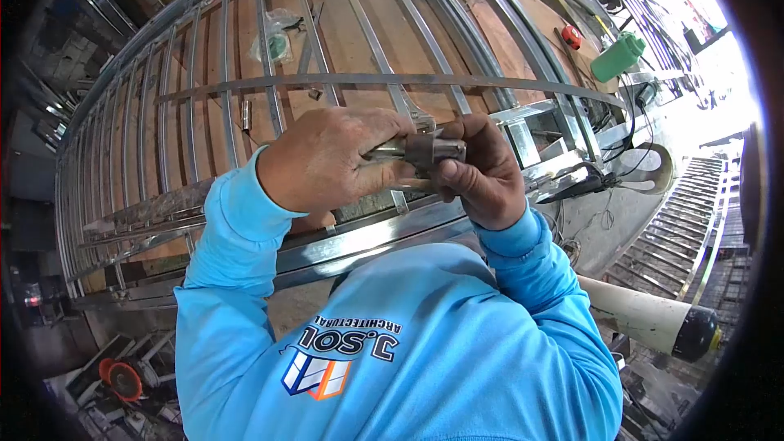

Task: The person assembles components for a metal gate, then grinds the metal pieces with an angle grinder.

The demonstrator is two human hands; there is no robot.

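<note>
frankly, the likeliest slip is the short metal tube (430, 149) popping out of your fingertips. it looks small and smooth and is pinched only at its ends. if it drops, it could fall between the bars of the steel grille (359, 80) lying on the counter (351, 33), or roll off the near edge. a second worry is probably a cut or pinch, since bare skin presses on raw metal and the grille's rails run just under your knuckles. the black cable (596, 184) near your right wrist could also snag a cuff.

your left hand (327, 159) is curled nearly shut, thumb and fingers closing on the left end of the tube along with a thin bright strip of metal. how those two meet is hidden by your fingers. your right hand (482, 175) is closed too, thumb on the front of the tube and fingers wrapped behind. the tube sits between both hands, held above the grille's near rail, in front of your chest. a loose tube stub (247, 114) lies well apart on the counter.
</note>
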